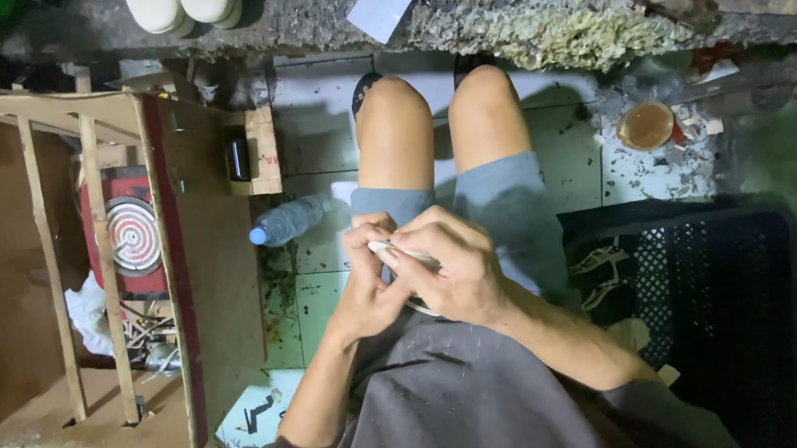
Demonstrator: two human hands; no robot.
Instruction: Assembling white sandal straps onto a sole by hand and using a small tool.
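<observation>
Resting above the lap, a thin pale strip point(398, 250) is gripped between both hands — left hand point(371, 275) and right hand point(451, 267) clenched on it — with a plastic bottle point(287, 221) lying on the floor nearby.

Single head-worn view, looking steeply down and close over the lap; knees point(438, 113) toward 12 o'clock, wooden frame point(101, 267) at 9 o'clock.
</observation>
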